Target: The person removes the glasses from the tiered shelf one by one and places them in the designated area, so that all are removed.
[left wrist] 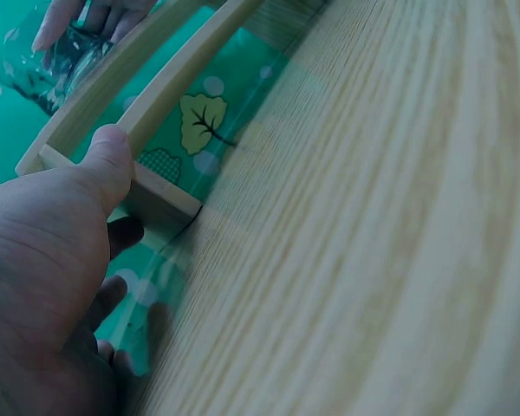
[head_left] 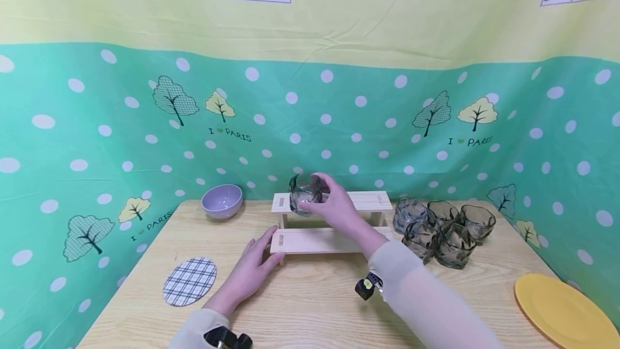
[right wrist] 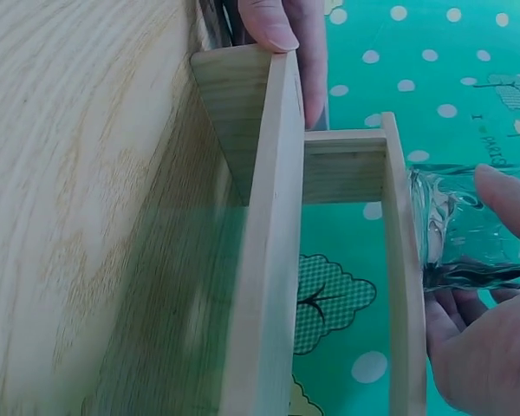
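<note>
Right hand (head_left: 339,211) grips a clear patterned glass (head_left: 305,194), fingers and thumb wrapped around its side, at the left end of the upper step of a small two-step wooden rack (head_left: 334,202). The right wrist view shows the glass (right wrist: 464,230) right against the top board; whether its base already bears fully on the board I cannot tell. Left hand (head_left: 252,271) lies on the table (head_left: 310,306) at the rack's near left corner, thumb (left wrist: 111,156) pressed on the end of the lower step, other fingers relaxed and holding nothing; judged as bracing, so the light rack does not slide while the glass is handled above it. Five more glasses (head_left: 443,228) of the same kind stand clustered just right of the rack, touching or nearly so, within easy reach of the right hand. Elsewhere: lilac bowl (head_left: 222,201) at the far left, checked round coaster (head_left: 190,281) at the near left, yellow plate (head_left: 564,311) at the near right corner. A green dotted cloth (head_left: 97,139) forms the backdrop around the table.
</note>
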Available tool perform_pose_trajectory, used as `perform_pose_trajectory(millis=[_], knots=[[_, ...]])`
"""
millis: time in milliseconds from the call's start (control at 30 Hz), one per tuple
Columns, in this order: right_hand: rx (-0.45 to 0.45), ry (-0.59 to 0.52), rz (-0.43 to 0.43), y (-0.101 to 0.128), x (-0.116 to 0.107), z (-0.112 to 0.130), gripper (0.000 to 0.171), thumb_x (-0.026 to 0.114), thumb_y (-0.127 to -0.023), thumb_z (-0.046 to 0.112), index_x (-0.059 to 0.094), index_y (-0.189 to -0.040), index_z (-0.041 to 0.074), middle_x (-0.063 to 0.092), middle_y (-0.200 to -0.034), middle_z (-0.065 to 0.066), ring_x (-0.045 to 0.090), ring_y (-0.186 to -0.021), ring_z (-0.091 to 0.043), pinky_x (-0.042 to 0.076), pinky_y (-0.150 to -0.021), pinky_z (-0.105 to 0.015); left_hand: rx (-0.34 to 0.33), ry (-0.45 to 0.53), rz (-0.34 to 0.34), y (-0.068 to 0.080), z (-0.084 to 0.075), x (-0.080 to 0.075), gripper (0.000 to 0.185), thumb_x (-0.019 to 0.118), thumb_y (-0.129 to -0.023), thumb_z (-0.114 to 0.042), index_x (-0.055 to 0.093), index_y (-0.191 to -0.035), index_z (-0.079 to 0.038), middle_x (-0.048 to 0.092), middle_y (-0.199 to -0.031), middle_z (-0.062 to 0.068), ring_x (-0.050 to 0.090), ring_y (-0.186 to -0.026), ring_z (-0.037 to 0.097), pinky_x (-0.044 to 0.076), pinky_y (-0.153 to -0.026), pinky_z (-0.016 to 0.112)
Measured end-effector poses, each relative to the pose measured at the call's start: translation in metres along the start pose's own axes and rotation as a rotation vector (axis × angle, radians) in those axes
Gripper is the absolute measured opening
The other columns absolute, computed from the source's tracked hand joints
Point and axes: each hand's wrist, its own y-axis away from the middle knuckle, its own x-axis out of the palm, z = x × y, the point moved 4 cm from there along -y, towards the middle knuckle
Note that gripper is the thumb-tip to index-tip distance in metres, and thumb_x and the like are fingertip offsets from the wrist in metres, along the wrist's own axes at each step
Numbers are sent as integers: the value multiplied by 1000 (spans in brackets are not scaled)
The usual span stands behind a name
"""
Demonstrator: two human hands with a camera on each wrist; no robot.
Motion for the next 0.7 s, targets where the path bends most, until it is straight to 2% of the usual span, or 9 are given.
perform_pose_trajectory(millis=[367, 533, 700], knots=[[13, -24, -24, 13, -30, 5, 91, 100, -85, 27, 51, -162, 17, 62, -148, -7, 61, -138, -29, 53, -118, -42, 31, -6, -8, -2, 2, 1, 77, 68, -112, -38, 32, -175, -12, 45, -171, 15, 23, -165, 45, 3, -136, 63], [23, -14, -17, 25, -50, 11, 93, 100, -84, 28, 51, -162, 18, 60, -149, -8, 59, -140, -32, 50, -121, -44, 37, -9, -9, -1, 2, 0, 77, 68, -111, -36, 33, -175, -13, 43, -173, 14, 22, -165, 46, 4, -135, 64], [23, 18, -15, 38, -71, 13, 95, 100, -85, 33, 49, -163, 17, 58, -152, -9, 53, -146, -35, 43, -126, -52, 38, -8, -5, 0, 1, -1, 77, 68, -112, -38, 32, -175, -13, 43, -173, 15, 21, -165, 47, 4, -135, 65]])
